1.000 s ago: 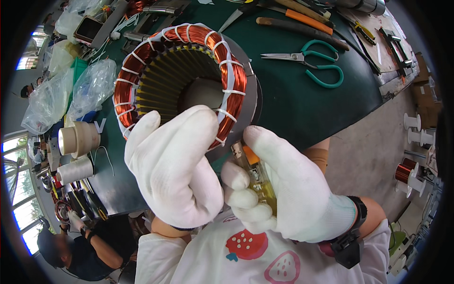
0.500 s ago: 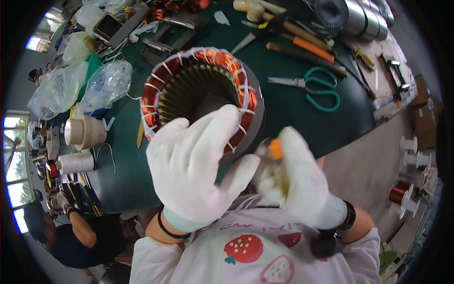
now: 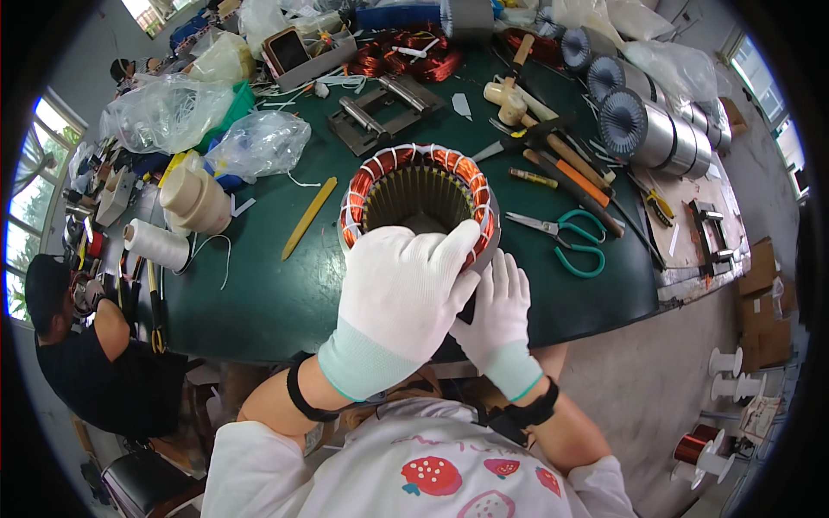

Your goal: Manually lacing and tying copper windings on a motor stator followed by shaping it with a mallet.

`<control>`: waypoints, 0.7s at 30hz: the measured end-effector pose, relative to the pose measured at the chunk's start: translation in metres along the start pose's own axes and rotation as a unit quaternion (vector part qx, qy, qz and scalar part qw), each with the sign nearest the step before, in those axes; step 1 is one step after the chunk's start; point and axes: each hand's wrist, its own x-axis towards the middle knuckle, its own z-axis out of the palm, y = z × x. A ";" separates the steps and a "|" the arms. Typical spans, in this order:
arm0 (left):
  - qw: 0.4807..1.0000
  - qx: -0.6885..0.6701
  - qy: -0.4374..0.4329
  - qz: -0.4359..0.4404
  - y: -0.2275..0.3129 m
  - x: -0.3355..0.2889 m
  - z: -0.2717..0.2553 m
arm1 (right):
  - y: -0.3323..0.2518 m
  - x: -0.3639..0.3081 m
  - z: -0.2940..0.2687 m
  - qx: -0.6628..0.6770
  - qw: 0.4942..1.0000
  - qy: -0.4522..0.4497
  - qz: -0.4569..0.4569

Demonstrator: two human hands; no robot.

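A motor stator point(image 3: 482, 186) stands upright on the green table, its copper windings bound with white cord and yellow slot liners lining the bore. My left hand point(image 3: 397, 281), in a white glove, lies over its near rim, with the fingers curled at the bore and the thumb outside. Some of those fingertips are hidden. Against the stator's near right side rests my right hand point(image 3: 498, 315), also gloved, its fingers stretched out and nothing visible in them. Green-handled scissors point(image 3: 566, 237) and a small yellow tube point(image 3: 533, 178) lie to the right.
Left of the stator are a yellow strip point(image 3: 309, 219), a white thread spool point(image 3: 157, 244) and plastic bags. Hammers point(image 3: 511, 102) and metal cores point(image 3: 643, 129) lie at the back right. A metal frame point(image 3: 380, 112) sits behind. Another person point(image 3: 95, 345) works at the far left.
My right hand has let go of a small yellowish thing with an orange part and moved to the stator's side. A yellow tube now lies above the scissors. The view has shifted back.
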 end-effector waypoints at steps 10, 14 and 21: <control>0.998 0.032 0.059 0.004 -0.040 0.011 0.009 | -0.018 0.040 0.013 0.001 1.000 -0.006 0.004; 0.997 0.035 0.061 -0.011 -0.034 0.009 0.001 | -0.016 0.041 0.008 0.005 1.000 0.009 -0.013; 0.996 0.024 0.088 0.019 -0.043 0.009 0.008 | -0.014 0.040 0.017 0.016 0.999 0.038 -0.009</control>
